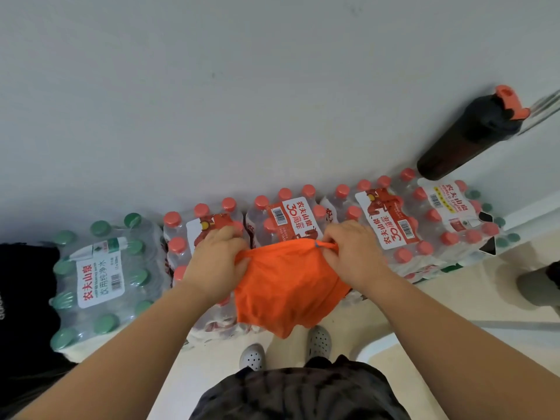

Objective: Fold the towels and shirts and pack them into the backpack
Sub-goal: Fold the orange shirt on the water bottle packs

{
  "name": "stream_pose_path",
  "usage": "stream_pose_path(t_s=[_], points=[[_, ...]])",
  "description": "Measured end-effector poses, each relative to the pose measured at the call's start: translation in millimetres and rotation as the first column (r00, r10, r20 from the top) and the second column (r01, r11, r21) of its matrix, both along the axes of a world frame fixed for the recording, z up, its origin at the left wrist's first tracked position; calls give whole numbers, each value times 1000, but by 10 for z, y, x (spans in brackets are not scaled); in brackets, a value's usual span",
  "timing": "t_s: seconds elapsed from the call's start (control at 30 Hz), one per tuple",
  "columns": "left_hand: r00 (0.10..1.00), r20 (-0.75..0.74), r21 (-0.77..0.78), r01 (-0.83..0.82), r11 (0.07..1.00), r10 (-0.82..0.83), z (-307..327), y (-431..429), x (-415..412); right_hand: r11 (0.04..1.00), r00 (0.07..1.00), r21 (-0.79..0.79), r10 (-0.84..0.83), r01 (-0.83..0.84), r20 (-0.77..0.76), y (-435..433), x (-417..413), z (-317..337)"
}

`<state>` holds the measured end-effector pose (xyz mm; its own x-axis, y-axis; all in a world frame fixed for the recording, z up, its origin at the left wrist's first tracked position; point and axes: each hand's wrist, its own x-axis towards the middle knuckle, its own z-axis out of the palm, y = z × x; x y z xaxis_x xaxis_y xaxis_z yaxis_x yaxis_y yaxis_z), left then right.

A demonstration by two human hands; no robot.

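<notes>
An orange shirt [288, 286] hangs in the air in front of me, above the floor and my feet. My left hand [216, 259] grips its upper left edge and my right hand [353, 253] pinches its upper right edge by the collar seam. The cloth droops in a bunched pouch between both hands. A black fabric object [24, 298] lies at the left edge; I cannot tell whether it is the backpack. No towels are in view.
Shrink-wrapped packs of water bottles line the wall: a green-capped pack [103, 280] on the left, red-capped packs [394, 219] in the middle and right. A dark bottle with an orange lid [472, 131] stands on a ledge at right. Pale floor [439, 301] lies below.
</notes>
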<state>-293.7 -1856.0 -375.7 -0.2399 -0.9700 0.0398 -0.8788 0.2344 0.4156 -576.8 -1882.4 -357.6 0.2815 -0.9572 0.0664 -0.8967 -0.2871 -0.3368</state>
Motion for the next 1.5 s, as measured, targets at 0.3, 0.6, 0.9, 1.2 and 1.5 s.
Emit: stream_pose_path(t_s=[0.3, 0.6, 0.9, 1.2, 1.5], points=[[748, -597, 391, -44, 919, 290, 357, 476, 62, 980, 937, 200, -57, -14, 345, 455, -231, 369], [956, -193, 394, -132, 910, 223, 524, 1021, 12, 972, 895, 169, 72, -161, 439, 511, -410, 456], [636, -565, 434, -314, 845, 526, 772, 1455, 96, 976, 904, 87, 149, -199, 400, 503, -487, 511], [612, -566, 380, -400, 834, 552, 856, 1480, 198, 959, 887, 147, 155, -241, 436, 337, -512, 591], [837, -243, 360, -391, 847, 490, 843, 1268, 509, 902, 931, 279, 257, -328, 260, 68, -486, 637]])
